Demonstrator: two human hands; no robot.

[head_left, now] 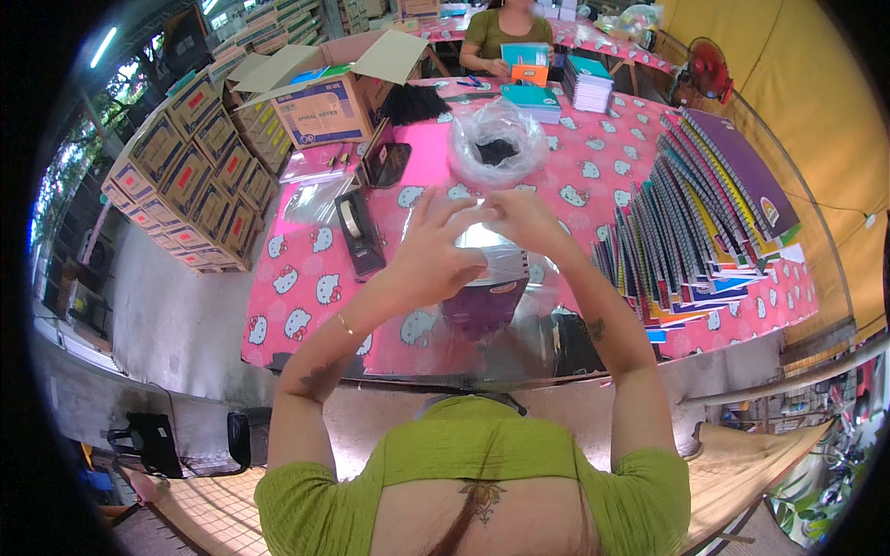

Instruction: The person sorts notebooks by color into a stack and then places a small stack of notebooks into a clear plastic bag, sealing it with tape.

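Right in front of me a stack of spiral notebooks with a purple cover stands on the table, with shiny clear plastic about its top. Over its left side is my left hand, its fingers apart and the thumb bent down near the top. My right hand is at the far right corner, fingertips pinched together close to the left fingers. Whatever sits in that pinch is too small or glary to make out. Left of the stack is a black tape dispenser.
A long leaning row of spiral notebooks lines the right side. A clear plastic bundle lies beyond the stack. An open carton and stacked boxes stand left. Across the table a person handles notebooks.
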